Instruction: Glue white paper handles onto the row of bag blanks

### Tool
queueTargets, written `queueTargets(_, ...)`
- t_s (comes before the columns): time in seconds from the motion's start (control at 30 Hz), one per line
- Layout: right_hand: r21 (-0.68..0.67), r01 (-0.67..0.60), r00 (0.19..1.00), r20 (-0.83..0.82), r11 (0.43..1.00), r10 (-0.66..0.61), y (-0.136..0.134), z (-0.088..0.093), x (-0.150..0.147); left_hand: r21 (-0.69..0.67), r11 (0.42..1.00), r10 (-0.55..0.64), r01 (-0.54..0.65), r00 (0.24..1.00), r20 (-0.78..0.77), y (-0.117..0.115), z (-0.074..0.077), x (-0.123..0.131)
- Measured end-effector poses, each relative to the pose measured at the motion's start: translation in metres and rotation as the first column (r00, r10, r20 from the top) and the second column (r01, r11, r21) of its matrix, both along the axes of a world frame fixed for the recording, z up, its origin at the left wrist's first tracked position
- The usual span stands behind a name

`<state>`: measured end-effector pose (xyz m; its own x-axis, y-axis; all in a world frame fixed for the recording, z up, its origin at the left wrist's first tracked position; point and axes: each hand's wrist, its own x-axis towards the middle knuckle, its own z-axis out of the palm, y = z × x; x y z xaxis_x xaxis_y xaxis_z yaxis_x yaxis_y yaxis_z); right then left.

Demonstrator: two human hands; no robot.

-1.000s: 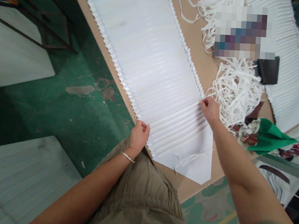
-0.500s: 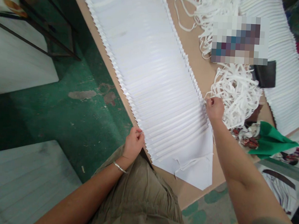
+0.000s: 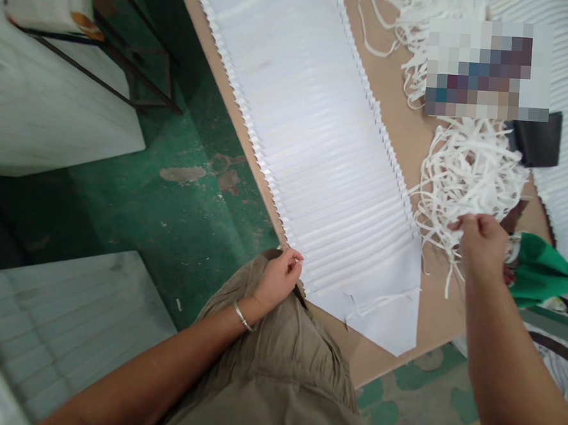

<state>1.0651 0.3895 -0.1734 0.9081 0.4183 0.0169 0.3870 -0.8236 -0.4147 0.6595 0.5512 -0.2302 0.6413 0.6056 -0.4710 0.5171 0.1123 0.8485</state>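
Note:
A long white pleated sheet (image 3: 336, 151) lies lengthwise on the brown table, its two long edges folded into small teeth. Its near end is flat and angled, and a loose white strip (image 3: 379, 300) lies across it. At the sheet's lower left edge rests my left hand (image 3: 280, 278), fingers loosely bent and slightly apart, with nothing visible in them. My right hand (image 3: 485, 244) is at the near side of a tangled pile of white strips (image 3: 474, 166). Its fingertips are pinched together among the strips; exactly how many they grip is hidden.
More white strips (image 3: 386, 36) lie farther up the table (image 3: 401, 98). Beyond the pile are a black object (image 3: 539, 138), a second pleated sheet (image 3: 562, 184) and green cloth (image 3: 545, 270). Pale slabs (image 3: 65, 327) and a dark metal frame (image 3: 139, 69) stand left on the green floor.
My right hand has left the sheet's right edge and moved right to the strip pile. My left hand stays near the left edge, its fingers looser. The view has shifted left.

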Motion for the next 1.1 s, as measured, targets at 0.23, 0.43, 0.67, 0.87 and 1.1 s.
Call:
queueTargets(0.23,-0.067,-0.726,0.545,-0.662,0.684,0.514,-0.019,0.087,-0.151,0.094,0.908,-0.405,0.408,0.799,0.445,-0.031,0.073,0.069)
queueTargets(0.43,-0.035,-0.756,0.464,-0.733,0.654,0.497,-0.003,0.111,-0.155,-0.249,0.85,-0.363,0.465,0.858,0.363,-0.026,0.07,0.063)
queueTargets(0.67,-0.049,-0.669,0.575,-0.665,0.741,0.476,-0.001,0.063,-0.107,-0.307,0.939,-0.126,0.158,0.985,0.12,0.01,0.028,0.014)
queueTargets(0.87,-0.058,-0.553,0.716,-0.543,0.831,0.438,0.017,0.027,-0.071,-0.227,0.974,0.002,-0.004,1.0,-0.011,0.03,0.015,0.008)
queueTargets(1.1,0.018,-0.376,0.809,-0.481,0.927,0.337,0.035,0.001,-0.033,-0.079,0.987,0.134,-0.143,0.985,-0.11,0.04,-0.007,0.021)
